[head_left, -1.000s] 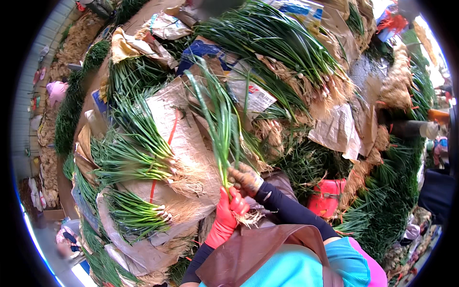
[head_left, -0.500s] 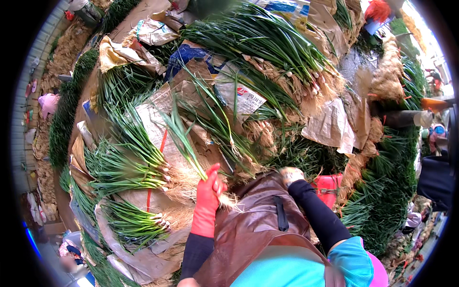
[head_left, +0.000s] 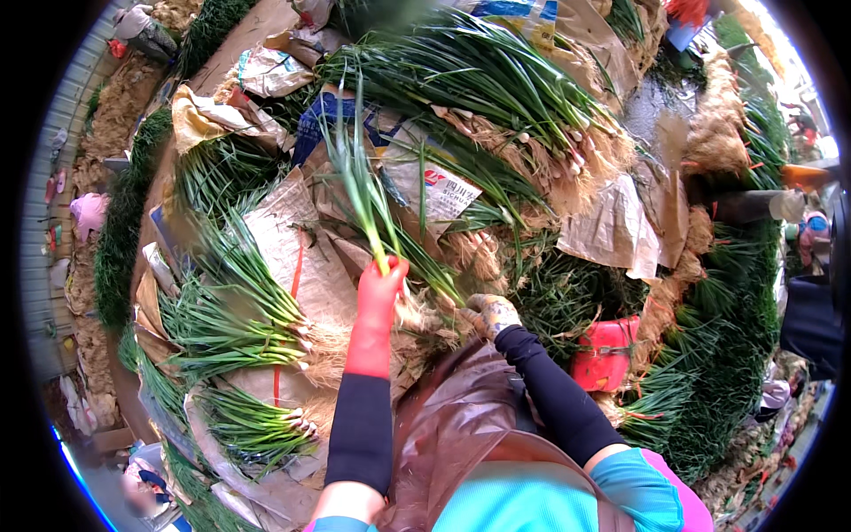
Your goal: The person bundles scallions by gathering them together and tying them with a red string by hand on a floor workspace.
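Onions (head_left: 359,182) clenched in the left hand (head_left: 381,284) run lengthwise forward beside the pale sack's (head_left: 330,279) right edge, as loose stalks (head_left: 434,270) slant ahead-left of the nearer right hand (head_left: 493,315), fingers curled, hold unclear.

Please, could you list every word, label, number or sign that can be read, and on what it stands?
White sack panel, upper middle: dark lettering beside a red mark; I do not copy the wording.
White bag, upper left: teal marks, too blurred to read.
Blue and yellow sack, top edge: nothing readable.
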Motion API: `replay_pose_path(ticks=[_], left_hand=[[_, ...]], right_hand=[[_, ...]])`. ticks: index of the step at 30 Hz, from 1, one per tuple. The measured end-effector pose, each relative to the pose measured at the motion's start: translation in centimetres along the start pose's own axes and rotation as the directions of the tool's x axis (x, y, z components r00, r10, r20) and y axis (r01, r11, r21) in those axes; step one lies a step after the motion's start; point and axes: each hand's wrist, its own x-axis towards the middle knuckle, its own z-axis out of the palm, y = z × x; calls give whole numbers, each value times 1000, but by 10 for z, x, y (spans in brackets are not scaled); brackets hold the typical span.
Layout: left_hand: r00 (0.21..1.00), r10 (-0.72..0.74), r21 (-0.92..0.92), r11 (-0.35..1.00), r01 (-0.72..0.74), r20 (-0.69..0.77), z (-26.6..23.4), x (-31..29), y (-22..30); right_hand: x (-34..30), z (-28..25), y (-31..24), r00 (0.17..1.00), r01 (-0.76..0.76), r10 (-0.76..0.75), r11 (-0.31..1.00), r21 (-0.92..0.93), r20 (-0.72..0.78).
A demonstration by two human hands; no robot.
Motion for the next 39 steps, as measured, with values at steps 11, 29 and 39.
replay_pose_path(ticks=[11,29,39], left_hand=[[913,-300,-175,919,354,275,3,-108,-63],[924,-223,-533,765,363,310,-19,-100,-70],[971,-87,-645,734,213,221,-12,-133,-76]], right_hand=[[2,2,-50,967,140,-190,953,270,169],[-37,-3,-58,966,196,-197,980,28,166],[-8,25,-80,967,13,-112,918,396,227]])
